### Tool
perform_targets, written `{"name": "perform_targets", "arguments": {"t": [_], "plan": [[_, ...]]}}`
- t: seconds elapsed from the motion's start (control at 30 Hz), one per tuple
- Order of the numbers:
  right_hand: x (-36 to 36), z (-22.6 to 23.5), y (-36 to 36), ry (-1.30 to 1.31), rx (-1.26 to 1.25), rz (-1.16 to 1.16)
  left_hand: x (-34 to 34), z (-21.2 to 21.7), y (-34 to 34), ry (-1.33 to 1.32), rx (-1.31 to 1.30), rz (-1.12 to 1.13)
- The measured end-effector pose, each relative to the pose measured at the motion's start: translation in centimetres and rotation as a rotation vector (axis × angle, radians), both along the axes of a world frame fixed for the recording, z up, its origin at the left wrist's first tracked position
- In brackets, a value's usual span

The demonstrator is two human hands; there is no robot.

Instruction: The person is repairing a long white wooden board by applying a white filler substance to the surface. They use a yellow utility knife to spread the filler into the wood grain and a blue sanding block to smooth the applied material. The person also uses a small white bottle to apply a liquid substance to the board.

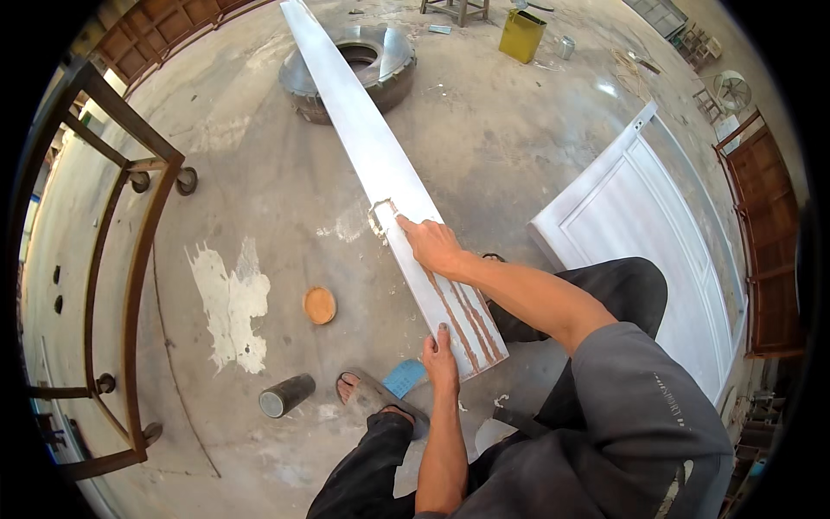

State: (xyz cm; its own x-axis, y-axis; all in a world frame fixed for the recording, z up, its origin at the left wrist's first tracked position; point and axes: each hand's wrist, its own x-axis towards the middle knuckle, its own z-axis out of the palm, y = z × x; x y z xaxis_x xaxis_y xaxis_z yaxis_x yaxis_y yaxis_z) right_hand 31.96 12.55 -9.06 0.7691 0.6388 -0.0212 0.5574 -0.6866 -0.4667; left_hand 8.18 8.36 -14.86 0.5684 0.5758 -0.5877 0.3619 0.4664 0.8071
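A long white board point(350, 112) slants away from me, its far part resting across a tyre point(399, 82). Near its close end, brown streaks run along the white surface, partly under my right forearm. My left hand point(442, 362) grips the board's left edge at that end, thumb on top and fingers hidden beneath. My right hand point(431, 247) lies on the board with the fingers curled and the index fingertip pressed down beside a rough-edged cut-out point(380, 212). Whether anything small is under those fingers cannot be made out.
A white panelled door point(640, 208) leans at my right. On the floor lie a round orange-brown lid point(319, 305), a dark cylinder point(287, 395) and a blue sheet point(404, 378) by my foot. A wheeled metal frame point(138, 294) stands left; a yellow-green tin point(522, 36) is far off.
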Motion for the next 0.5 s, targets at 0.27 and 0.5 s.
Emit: {"name": "perform_targets", "arguments": {"t": [0.27, 0.5], "plan": [[1.5, -0.2, 0.2, -0.046, -0.007, 0.004, -0.1, -0.3, -0.5, -0.028, -0.052, 0.001], [3.1, 1.9, 0.6, 0.053, -0.021, -0.003, -0.2, -0.8, -0.7, 0.002, -0.017, -0.030]]}}
